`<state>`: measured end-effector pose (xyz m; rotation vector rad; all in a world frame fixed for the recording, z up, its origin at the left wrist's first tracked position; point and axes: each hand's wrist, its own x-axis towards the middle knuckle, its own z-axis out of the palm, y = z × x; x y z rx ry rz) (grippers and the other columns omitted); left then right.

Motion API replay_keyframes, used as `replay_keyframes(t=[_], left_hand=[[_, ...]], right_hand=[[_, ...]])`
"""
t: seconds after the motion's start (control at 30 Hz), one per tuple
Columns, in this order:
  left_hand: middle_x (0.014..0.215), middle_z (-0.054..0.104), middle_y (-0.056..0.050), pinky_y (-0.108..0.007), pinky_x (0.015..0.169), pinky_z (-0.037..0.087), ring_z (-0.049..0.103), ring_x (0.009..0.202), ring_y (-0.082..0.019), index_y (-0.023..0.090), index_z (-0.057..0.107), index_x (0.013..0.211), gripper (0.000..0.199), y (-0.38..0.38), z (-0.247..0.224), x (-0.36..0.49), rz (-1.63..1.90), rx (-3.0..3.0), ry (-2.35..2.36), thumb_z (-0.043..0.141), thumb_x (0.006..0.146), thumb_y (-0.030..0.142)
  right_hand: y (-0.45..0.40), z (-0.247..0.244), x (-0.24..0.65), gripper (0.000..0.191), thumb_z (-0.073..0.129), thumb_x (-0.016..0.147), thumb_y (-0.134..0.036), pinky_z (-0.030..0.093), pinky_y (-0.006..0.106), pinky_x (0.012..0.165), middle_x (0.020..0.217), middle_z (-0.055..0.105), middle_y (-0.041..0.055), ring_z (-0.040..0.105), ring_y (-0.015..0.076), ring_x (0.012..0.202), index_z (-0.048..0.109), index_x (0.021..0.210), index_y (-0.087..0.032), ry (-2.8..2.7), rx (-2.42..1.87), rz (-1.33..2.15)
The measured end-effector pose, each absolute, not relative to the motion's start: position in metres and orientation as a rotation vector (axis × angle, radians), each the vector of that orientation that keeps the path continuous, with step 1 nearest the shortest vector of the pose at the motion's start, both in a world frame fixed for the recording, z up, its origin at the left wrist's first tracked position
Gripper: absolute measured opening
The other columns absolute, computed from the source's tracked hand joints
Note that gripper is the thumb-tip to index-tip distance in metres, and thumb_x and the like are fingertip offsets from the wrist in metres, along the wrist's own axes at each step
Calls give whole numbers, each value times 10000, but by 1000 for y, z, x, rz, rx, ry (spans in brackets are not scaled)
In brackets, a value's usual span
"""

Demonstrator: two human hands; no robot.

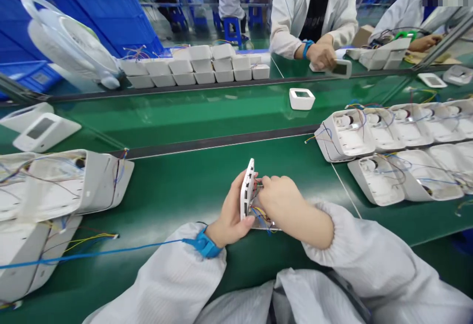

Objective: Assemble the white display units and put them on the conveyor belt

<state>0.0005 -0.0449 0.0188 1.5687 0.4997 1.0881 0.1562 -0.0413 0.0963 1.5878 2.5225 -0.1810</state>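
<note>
In front of me, my left hand (232, 213) grips a white plastic panel (247, 191) tilted up on edge, its thumb across the lower side. Dark slots run along the panel's rim. Close against its inner side, my right hand (279, 198) has its fingers pinched together by some thin wires. What exactly sits between those fingertips is too small to make out. Below, yellow and blue wires (260, 213) spill over a flat white part, mostly hidden by my right hand. A blue wrist strap (207, 245) with a cord circles my left wrist.
Open white housings with wires (353, 136) stand in rows at right; more housings (84, 181) are stacked at left. A dark conveyor edge (221, 142) crosses ahead, with a white display unit (302, 99) beyond. Opposite, a co-worker's hands (323, 55) hold a similar unit.
</note>
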Motion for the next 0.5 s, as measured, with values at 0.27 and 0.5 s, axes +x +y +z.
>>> replay_keyframes(t=[0.27,0.5], left_hand=[[1580,238,-202,-599,1152,294,345,1421,-397,194,301,1477,765,-44,13,-3,1098,1474,564,589,861,545],[1562,314,-195,-593,1168,279,350,1424,-388,169,261,1496,855,-45,11,-4,1059,1483,590,562,834,619]], right_hand=[[-24,65,191,115,577,923,-225,371,299,635,842,633,30,589,167,777,686,920,-188,2992,1623,-157],[-24,58,192,235,546,978,-363,340,267,637,824,647,6,575,131,767,709,880,-224,3061,1691,-274]])
